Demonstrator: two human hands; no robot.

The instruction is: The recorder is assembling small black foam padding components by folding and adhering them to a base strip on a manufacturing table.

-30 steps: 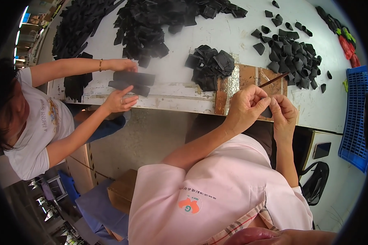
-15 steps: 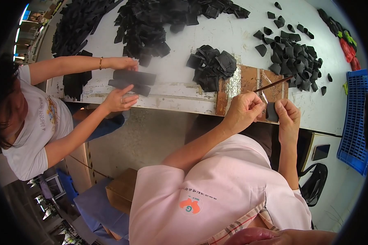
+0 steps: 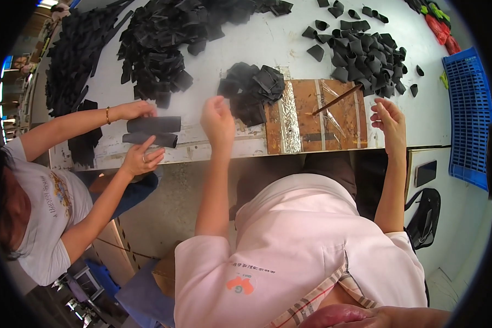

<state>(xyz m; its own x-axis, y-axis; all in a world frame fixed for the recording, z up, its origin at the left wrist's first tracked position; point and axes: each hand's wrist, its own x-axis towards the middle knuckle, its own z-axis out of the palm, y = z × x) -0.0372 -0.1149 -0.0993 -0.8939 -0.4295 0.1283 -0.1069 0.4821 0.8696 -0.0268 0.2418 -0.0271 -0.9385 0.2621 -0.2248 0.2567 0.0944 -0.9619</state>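
Note:
My left hand (image 3: 217,123) hangs over the table's near side, slightly blurred, its fingers stretched forward with nothing visible in them. Just right of it lies a small heap of flat black pieces (image 3: 254,90). My right hand (image 3: 389,123) is raised at the right of a brown board (image 3: 306,128), its fingers bent and apart, with nothing seen between them. A thin brown stick (image 3: 339,99) slants above the board, its far end by a pile of curled black pieces (image 3: 366,57). Silvery tape runs across the board's left part.
At the left, a co-worker's hands (image 3: 139,158) handle two dark strips (image 3: 153,124). Large piles of black pieces (image 3: 153,49) cover the table's far left. A blue plastic crate (image 3: 467,115) stands at the right edge. A phone (image 3: 425,174) and black bag (image 3: 425,218) are below it.
My hands have parted: the left swung left toward the small heap, the right moved up and right. The black piece held between them is no longer in either hand. The view has shifted.

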